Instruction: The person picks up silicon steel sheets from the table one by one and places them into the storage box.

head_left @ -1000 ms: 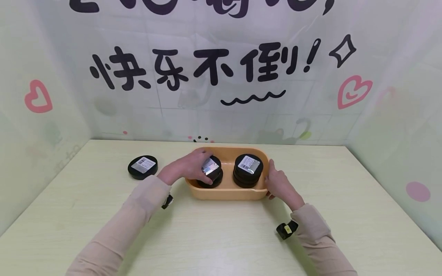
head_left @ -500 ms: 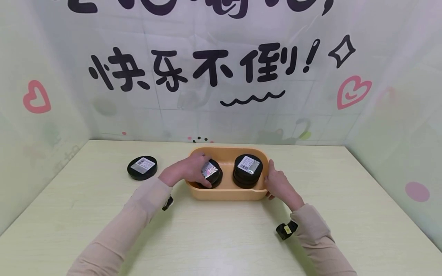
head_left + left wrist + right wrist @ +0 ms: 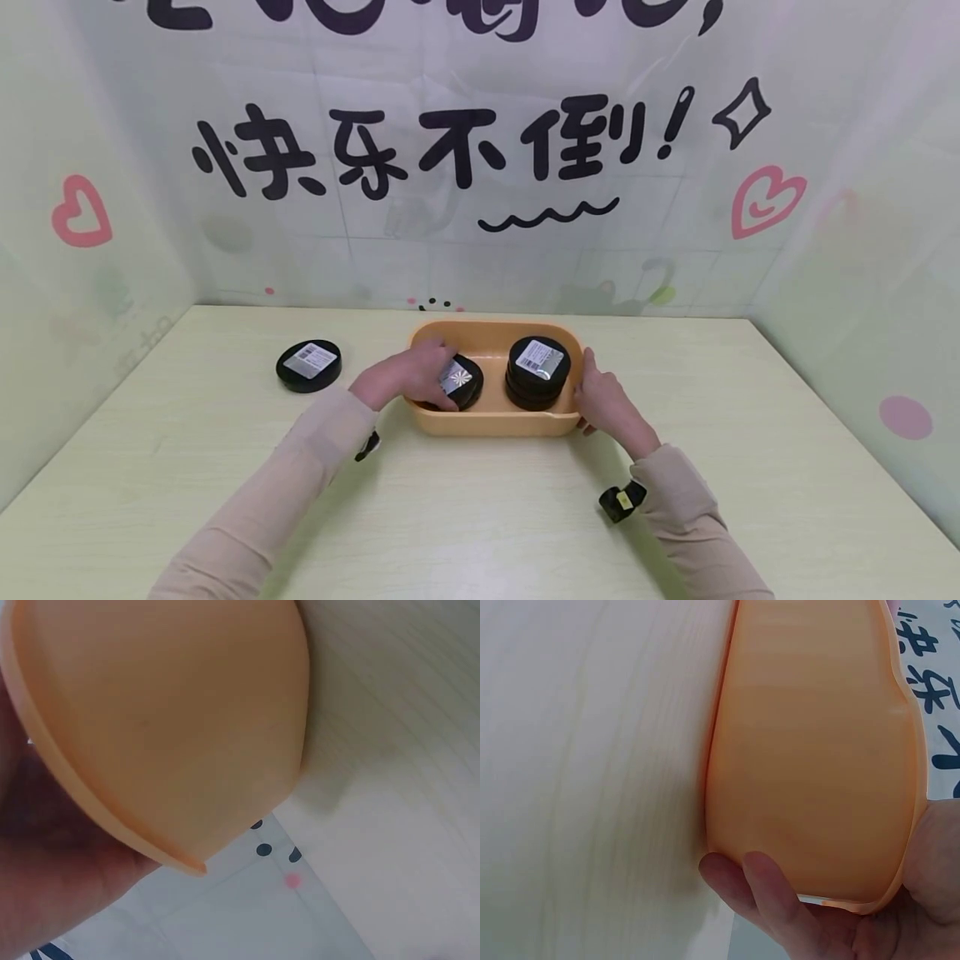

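Note:
An orange-tan plastic tray [image 3: 495,423] with rounded ends stands on the table in the head view. My left hand [image 3: 423,372] reaches over its left end, thumb and fingers around a flat black round tin [image 3: 462,382] with a silver label. The palm side of that hand is hidden behind the tray wall in the left wrist view. My right hand [image 3: 602,398] grips the tray's right end; in the right wrist view its fingers [image 3: 769,889] lie against the outer wall and the thumb is at the rim. Inside, to the right, stands a stack of black round tins [image 3: 537,371].
Another black round tin [image 3: 309,365], labelled on top, lies on the pale wooden table [image 3: 480,517] left of the tray. A printed cloth backdrop [image 3: 420,250] rises behind the table and along both sides.
My left hand has sunk lower into the tray with the tin, which now sits lower in the left end. My right hand stays on the tray's right end.

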Demonstrator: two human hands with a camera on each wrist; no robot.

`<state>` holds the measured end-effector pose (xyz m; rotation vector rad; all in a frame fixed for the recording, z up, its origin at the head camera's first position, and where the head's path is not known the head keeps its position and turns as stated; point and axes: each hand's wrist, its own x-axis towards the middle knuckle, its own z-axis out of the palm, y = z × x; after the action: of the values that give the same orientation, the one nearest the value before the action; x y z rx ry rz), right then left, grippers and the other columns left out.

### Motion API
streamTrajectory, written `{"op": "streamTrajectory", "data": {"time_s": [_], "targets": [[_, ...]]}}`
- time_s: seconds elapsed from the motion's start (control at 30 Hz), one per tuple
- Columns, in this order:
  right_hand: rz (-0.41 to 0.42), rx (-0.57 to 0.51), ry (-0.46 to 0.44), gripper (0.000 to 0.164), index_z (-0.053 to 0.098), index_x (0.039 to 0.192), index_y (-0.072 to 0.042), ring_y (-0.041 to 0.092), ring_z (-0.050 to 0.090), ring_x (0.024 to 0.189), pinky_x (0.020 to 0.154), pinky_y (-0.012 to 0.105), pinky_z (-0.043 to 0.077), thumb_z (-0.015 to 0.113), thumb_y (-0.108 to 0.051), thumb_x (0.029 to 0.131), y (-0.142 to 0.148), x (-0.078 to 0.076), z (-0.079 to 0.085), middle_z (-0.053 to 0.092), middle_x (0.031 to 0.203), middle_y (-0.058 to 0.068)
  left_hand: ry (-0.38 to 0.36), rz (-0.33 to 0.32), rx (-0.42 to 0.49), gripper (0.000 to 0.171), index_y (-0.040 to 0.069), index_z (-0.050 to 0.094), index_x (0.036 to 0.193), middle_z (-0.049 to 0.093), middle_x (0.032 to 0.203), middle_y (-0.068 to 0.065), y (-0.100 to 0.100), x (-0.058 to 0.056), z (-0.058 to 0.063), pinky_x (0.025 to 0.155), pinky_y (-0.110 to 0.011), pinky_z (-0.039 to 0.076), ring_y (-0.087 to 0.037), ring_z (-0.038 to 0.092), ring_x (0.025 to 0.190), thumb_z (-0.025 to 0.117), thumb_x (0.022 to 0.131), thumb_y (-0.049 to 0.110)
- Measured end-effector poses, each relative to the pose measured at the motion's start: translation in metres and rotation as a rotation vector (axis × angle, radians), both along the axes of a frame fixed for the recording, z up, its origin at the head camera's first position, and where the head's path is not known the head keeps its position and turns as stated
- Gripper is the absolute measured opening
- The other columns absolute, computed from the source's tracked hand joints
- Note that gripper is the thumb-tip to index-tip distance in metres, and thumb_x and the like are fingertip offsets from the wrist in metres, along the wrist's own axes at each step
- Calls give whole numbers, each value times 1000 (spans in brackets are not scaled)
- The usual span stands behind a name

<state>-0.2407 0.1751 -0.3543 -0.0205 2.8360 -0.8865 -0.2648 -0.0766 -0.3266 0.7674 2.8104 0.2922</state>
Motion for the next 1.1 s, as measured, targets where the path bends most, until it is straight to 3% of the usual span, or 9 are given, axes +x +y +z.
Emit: {"op": "streamTrajectory", "data": {"time_s": [0.57, 1.1], "targets": [[1, -15, 14, 60, -2, 139, 7, 17, 55, 42, 43, 32, 48, 33, -2, 91, 1, 1, -2, 54, 76, 25, 21, -22, -36, 79, -9, 42, 124, 49, 108, -19, 2, 0, -3, 84, -36, 42, -25, 48, 95, 76, 67, 35], [4, -8, 16, 60, -1, 138, 6, 17, 55, 43, 43, 31, 48, 34, -2, 90, 0, 0, -2, 53, 77, 26, -23, 53, -23, 82, -4, 33, 132, 42, 123, -20, 5, -3, -10, 91, -38, 38, -27, 44, 107, 72, 72, 36]]}}
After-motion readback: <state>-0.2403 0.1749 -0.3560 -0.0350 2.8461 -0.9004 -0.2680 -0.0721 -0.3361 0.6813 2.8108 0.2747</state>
